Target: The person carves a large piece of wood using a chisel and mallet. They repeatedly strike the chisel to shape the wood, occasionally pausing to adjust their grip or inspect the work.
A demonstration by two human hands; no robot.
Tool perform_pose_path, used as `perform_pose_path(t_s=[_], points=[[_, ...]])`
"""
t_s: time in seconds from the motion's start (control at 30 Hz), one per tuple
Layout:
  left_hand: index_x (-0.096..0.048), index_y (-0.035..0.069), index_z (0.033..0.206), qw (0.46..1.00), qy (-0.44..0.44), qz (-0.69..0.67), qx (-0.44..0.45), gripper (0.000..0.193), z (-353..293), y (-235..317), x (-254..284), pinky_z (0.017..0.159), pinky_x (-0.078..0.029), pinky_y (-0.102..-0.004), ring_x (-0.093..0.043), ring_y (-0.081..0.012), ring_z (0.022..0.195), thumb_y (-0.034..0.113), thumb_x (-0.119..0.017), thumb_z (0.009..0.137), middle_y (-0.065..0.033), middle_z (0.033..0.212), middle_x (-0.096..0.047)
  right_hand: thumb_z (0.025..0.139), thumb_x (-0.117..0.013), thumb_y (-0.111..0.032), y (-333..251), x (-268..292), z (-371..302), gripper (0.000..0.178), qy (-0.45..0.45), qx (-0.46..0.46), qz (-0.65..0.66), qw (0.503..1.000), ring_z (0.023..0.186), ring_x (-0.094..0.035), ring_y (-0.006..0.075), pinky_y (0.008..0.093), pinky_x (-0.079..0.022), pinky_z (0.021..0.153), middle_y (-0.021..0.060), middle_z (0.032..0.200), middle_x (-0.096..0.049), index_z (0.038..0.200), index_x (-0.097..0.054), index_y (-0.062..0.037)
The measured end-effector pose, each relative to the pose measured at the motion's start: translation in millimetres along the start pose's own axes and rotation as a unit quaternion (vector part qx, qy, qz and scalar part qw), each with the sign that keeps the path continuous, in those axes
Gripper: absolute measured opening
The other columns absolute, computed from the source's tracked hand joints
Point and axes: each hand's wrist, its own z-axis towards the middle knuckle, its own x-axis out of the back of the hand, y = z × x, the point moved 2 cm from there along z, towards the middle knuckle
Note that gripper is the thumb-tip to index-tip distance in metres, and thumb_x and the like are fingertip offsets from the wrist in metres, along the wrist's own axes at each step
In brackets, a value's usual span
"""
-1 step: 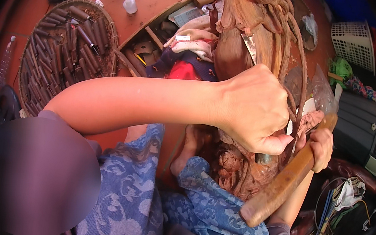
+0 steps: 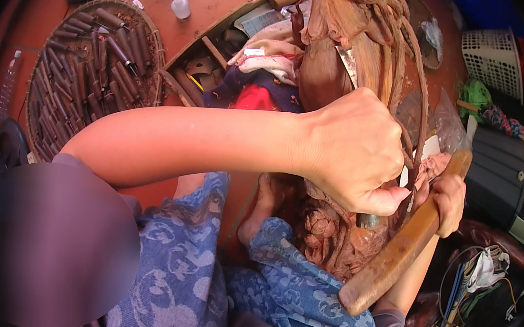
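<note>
chisel (image 2: 368,219) in left hand (image 2: 354,151) fingers, mallet (image 2: 403,244) beside

- Carving (image 2: 357,64): reddish-brown wood, rough-cut, matt, thin root-like strands.
- Mallet (image 2: 404,244): pale wood, worn smooth, dull sheen.
- Chisel (image 2: 368,221) under left hand (image 2: 354,151): grey metal, dull.
- Round tray (image 2: 94,73): woven cane, matt; dark wooden tool handles.
- Trousers (image 2: 196,285): blue patterned cloth, soft.
- Basket (image 2: 494,54): white plastic lattice.

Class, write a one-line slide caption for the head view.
Left hand steadies a chisel on a reddish wood carving while right hand holds a wooden mallet.
</note>
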Motion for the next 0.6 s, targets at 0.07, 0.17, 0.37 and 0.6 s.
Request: perform_pose_path(t_s=[0.07,0.17,0.37,0.6], points=[[-0.047,0.009,0.045,1.0,-0.002,-0.008,0.011,0.043,0.2,0.6,1.8,0.041,-0.039,-0.0406,-0.054,-0.0284,0.046,0.032,-0.067,0.075,-0.0084,0.046,-0.05,0.077,-0.075,0.003,-1.9,5.1,1.5,0.025,-0.06,-0.039,-0.048,0.996,0.058,-0.058,0.0272,0.0399,-0.052,0.059,0.014,0.067,-0.058,0.079,-0.05,0.0002],[-0.046,0.009,0.045,1.0,-0.01,-0.007,0.012,0.044,2.6,0.8,3.0,0.041,-0.039,-0.0406,-0.054,-0.0287,0.046,0.032,-0.067,0.076,-0.0089,0.047,-0.05,0.076,-0.075,0.004,0.4,2.1,0.1,0.026,-0.05,-0.041,-0.038,0.997,0.059,-0.059,0.0277,0.0402,-0.053,0.061,0.0144,0.067,-0.058,0.078,-0.05,0.0005],[-0.047,0.008,0.045,1.0,-0.011,-0.01,0.003,0.043,4.6,-5.4,4.1,0.041,-0.039,-0.0404,-0.053,-0.0286,0.046,0.031,-0.067,0.077,-0.0091,0.047,-0.05,0.074,-0.076,0.001,4.8,-1.1,-2.4,0.025,-0.041,-0.064,-0.03,0.997,0.062,-0.06,0.0313,0.0427,-0.054,0.064,0.0138,0.068,-0.057,0.079,-0.052,-0.0001],[-0.048,0.008,0.046,1.0,-0.008,0.014,0.012,0.044,6.9,-7.0,1.3,0.04,-0.039,-0.0399,-0.054,-0.0282,0.046,0.031,-0.067,0.079,-0.0086,0.047,-0.05,0.072,-0.077,0.002,20.1,-3.0,-9.2,0.024,-0.011,-0.059,-0.022,0.998,0.061,-0.06,0.0298,0.0384,-0.052,0.061,0.0133,0.067,-0.057,0.08,-0.055,0.0007]])
